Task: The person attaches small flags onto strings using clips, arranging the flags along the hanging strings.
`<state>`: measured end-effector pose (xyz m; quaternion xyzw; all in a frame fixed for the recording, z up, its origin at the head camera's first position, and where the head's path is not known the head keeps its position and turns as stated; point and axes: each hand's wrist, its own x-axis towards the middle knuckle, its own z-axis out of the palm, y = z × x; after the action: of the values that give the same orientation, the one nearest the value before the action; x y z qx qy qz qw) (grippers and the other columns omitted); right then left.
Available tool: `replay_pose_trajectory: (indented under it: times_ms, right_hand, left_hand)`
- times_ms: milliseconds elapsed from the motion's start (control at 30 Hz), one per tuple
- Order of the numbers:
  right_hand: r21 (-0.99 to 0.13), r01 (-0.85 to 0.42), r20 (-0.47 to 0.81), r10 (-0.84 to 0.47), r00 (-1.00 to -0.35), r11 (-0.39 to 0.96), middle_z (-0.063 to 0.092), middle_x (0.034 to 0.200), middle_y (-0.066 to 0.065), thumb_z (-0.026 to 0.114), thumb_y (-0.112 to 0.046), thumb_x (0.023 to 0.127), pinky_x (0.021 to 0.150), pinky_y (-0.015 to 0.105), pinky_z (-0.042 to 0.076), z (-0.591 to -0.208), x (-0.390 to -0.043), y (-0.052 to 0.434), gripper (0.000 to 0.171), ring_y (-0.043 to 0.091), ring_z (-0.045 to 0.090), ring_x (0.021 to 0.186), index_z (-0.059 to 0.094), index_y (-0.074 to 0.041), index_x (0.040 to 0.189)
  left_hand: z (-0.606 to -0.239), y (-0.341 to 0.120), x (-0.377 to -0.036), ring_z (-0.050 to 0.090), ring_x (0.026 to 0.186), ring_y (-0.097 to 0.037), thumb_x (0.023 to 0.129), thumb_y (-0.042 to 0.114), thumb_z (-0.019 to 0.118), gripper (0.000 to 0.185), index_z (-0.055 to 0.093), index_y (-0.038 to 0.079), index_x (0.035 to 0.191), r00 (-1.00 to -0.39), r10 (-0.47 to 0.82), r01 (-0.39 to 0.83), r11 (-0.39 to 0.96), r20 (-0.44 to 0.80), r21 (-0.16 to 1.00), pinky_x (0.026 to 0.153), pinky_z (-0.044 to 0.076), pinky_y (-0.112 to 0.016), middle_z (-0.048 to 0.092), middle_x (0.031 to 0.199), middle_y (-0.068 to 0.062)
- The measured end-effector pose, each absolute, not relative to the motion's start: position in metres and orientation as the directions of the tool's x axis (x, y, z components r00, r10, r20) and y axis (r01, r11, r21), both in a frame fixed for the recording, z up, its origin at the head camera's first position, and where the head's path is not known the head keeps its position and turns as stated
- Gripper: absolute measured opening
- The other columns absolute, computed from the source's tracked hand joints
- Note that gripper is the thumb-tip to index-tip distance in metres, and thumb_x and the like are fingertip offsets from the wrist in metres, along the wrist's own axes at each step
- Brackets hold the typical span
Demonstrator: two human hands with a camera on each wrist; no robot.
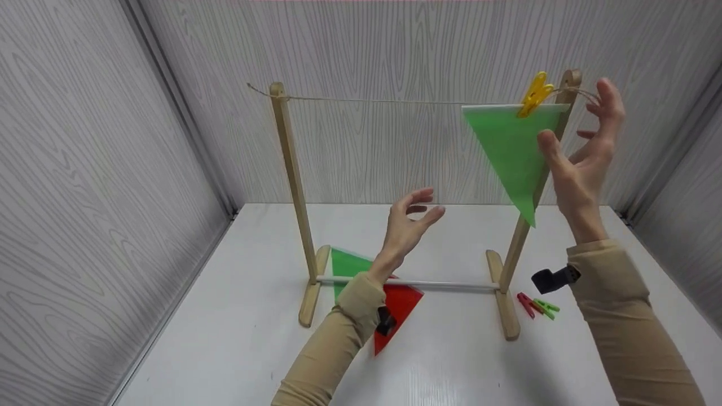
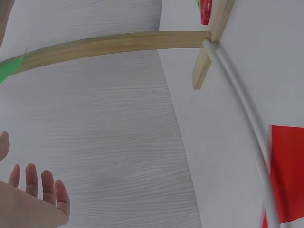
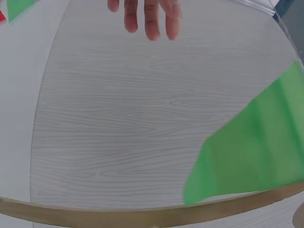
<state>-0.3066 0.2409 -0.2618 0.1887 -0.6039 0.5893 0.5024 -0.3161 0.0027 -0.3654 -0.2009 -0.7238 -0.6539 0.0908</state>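
A green triangular pennant [image 1: 510,141] hangs by its white top edge from a thin string [image 1: 389,101], held by a yellow clothespin [image 1: 532,96]. My right hand [image 1: 589,152] is raised beside it at the right post [image 1: 522,225], thumb and fingers spread apart. Its thumb tip overlaps the pennant's right side in the head view, while its fingers reach close to the loose string end. My left hand [image 1: 407,225] hovers above the white crossbar [image 1: 451,285] with relaxed fingers and holds nothing; these fingers [image 3: 151,21] also show in the right wrist view.
Below my left forearm, a red pennant [image 1: 403,304] and another green pennant [image 1: 347,264] lie on the white table, partly hidden. Red and green clothespins [image 1: 546,308] lie right of the right foot [image 1: 507,316]. The left post [image 1: 294,180] carries the string's other end.
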Motion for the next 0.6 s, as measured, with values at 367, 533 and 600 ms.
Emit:
replay_pose_trajectory:
  times_ms: [367,533,600]
  right_hand:
    - [-0.487,-0.871,0.773,0.494,-0.398,0.060,0.046,0.141,0.009,0.084,-0.022,0.078,0.093,0.028,0.037,-0.353,-0.281,0.204,0.082,0.023,0.043,0.119,0.040,0.004,0.142]
    - [-0.539,-0.834,0.708,0.472,-0.525,-0.119,0.056,0.112,0.008,0.063,0.017,0.084,0.084,0.023,0.044,-0.414,-0.269,0.187,0.047,0.017,0.054,0.102,0.052,0.004,0.128]
    - [-0.624,-0.776,0.676,0.435,-0.594,-0.090,0.057,0.104,0.006,0.060,0.017,0.087,0.083,0.020,0.046,-0.438,-0.267,0.182,0.037,0.013,0.056,0.096,0.053,0.009,0.123]
  left_hand:
    - [-0.441,-0.041,-0.307,0.054,0.123,-0.030,0.095,0.018,0.069,0.039,0.062,0.006,0.131,-0.921,0.235,0.363,0.229,0.311,0.903,0.102,0.045,-0.043,0.064,0.132,-0.014]
    - [-0.475,-0.060,-0.298,0.057,0.122,-0.035,0.096,0.014,0.065,0.036,0.062,0.004,0.130,-0.938,0.267,0.308,0.358,0.220,0.881,0.105,0.050,-0.047,0.064,0.129,-0.017]
    - [-0.485,-0.065,-0.294,0.058,0.121,-0.035,0.097,0.014,0.064,0.035,0.061,0.004,0.131,-0.947,0.274,0.268,0.399,0.165,0.877,0.105,0.052,-0.048,0.064,0.129,-0.018]
